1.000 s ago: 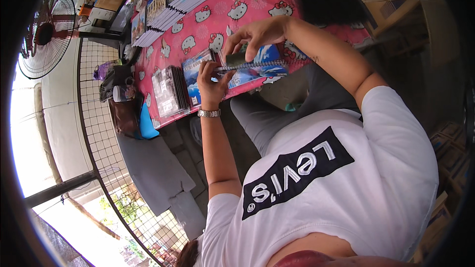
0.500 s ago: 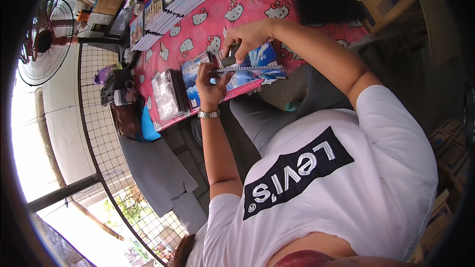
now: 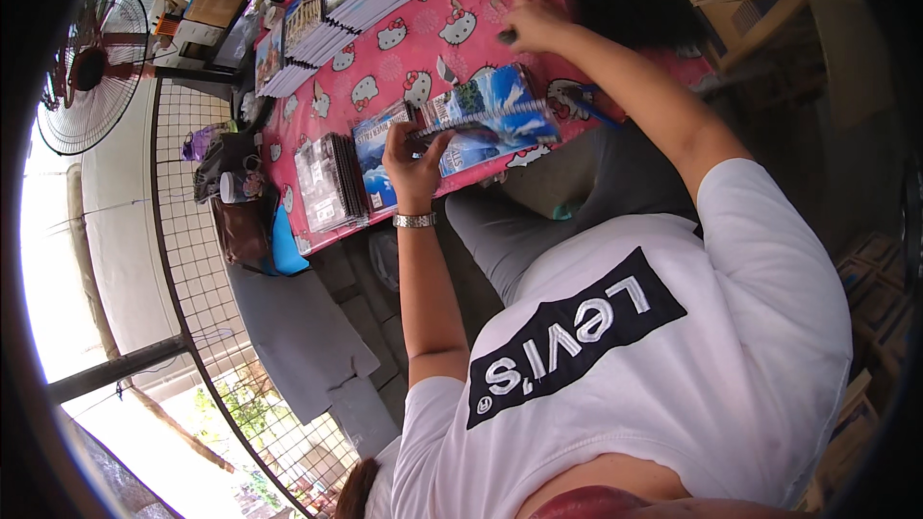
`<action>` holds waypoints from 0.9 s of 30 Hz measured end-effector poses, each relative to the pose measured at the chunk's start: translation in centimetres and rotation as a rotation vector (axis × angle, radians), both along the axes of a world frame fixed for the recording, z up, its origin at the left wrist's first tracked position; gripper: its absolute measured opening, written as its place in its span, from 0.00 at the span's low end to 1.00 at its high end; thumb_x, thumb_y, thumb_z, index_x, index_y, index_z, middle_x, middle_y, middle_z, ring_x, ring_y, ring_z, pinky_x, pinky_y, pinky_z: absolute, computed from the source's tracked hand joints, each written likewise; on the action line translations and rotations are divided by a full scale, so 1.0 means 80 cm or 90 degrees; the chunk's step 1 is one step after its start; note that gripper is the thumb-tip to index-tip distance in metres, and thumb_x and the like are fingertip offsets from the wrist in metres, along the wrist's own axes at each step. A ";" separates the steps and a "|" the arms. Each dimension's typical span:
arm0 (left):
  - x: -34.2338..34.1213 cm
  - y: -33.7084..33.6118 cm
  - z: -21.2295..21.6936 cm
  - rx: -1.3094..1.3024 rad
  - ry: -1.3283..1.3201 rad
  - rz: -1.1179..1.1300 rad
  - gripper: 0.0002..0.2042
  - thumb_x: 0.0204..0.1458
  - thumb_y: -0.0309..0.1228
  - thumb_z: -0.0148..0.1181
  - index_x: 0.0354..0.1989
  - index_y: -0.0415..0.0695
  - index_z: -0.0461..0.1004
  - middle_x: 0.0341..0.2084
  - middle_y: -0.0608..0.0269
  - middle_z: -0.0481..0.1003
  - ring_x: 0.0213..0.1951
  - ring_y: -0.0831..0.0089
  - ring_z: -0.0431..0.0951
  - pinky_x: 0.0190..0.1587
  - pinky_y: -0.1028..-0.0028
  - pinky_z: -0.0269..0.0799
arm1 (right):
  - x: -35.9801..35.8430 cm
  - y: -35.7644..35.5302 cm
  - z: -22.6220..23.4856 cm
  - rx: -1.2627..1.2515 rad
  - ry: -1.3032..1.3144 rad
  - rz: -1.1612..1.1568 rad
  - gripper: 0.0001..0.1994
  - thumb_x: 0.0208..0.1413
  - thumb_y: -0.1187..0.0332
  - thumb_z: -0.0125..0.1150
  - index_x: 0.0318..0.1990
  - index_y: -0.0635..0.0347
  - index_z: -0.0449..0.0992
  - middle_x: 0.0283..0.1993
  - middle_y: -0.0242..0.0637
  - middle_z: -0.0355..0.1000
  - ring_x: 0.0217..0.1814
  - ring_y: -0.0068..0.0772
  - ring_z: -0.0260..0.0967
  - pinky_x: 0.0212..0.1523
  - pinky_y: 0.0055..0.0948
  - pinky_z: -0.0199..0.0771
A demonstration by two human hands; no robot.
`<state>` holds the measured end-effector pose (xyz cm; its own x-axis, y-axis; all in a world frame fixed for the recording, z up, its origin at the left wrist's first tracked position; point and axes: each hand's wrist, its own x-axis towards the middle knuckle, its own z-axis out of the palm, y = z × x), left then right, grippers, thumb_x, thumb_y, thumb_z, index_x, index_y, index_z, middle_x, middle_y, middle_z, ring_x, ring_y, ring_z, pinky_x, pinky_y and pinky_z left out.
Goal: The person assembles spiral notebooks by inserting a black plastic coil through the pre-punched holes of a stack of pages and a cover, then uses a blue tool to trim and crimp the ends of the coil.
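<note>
Your spiral-bound notebook has a blue cover with a sky-and-landscape picture and a wire coil along one long side. It lies flat at the worktop's near edge, on the pink cartoon-cat cloth. Your left hand curls its fingers closed on the notebook's left end, beside the coil. Your right hand sits further in on the worktop, fingers bent around something small and dark; what it is you cannot tell. The notebook's long axis runs along the near edge, tilted slightly.
</note>
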<state>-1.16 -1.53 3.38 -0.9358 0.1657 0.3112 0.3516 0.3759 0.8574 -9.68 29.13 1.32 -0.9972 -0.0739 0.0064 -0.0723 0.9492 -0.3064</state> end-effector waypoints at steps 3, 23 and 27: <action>0.010 0.016 0.000 0.091 0.019 0.074 0.13 0.49 0.26 0.71 0.38 0.38 0.72 0.27 0.65 0.74 0.26 0.83 0.74 0.26 0.82 0.69 | 0.011 0.062 -0.070 -0.109 0.181 0.040 0.22 0.42 0.57 0.72 0.46 0.51 0.79 0.56 0.41 0.67 0.60 0.47 0.62 0.59 0.45 0.66; 0.030 0.021 -0.035 0.207 -0.002 0.130 0.11 0.56 0.20 0.60 0.48 0.35 0.73 0.34 0.60 0.77 0.27 0.81 0.76 0.28 0.79 0.75 | 0.188 -0.107 0.047 -0.393 0.320 0.249 0.24 0.45 0.62 0.71 0.52 0.60 0.76 0.48 0.41 0.71 0.52 0.45 0.67 0.56 0.42 0.66; 0.032 0.017 -0.044 0.210 0.044 0.109 0.12 0.54 0.14 0.54 0.47 0.33 0.73 0.34 0.62 0.76 0.31 0.80 0.76 0.32 0.78 0.76 | 0.179 -0.124 0.054 -0.323 0.327 0.258 0.25 0.45 0.62 0.71 0.52 0.60 0.75 0.48 0.40 0.70 0.52 0.44 0.67 0.54 0.41 0.68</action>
<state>1.36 -0.15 -0.11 -0.9162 -0.1119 0.3848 0.3686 0.1414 0.9188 4.66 19.19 5.62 -0.7580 -0.2923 0.5831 -0.6264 0.5753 -0.5259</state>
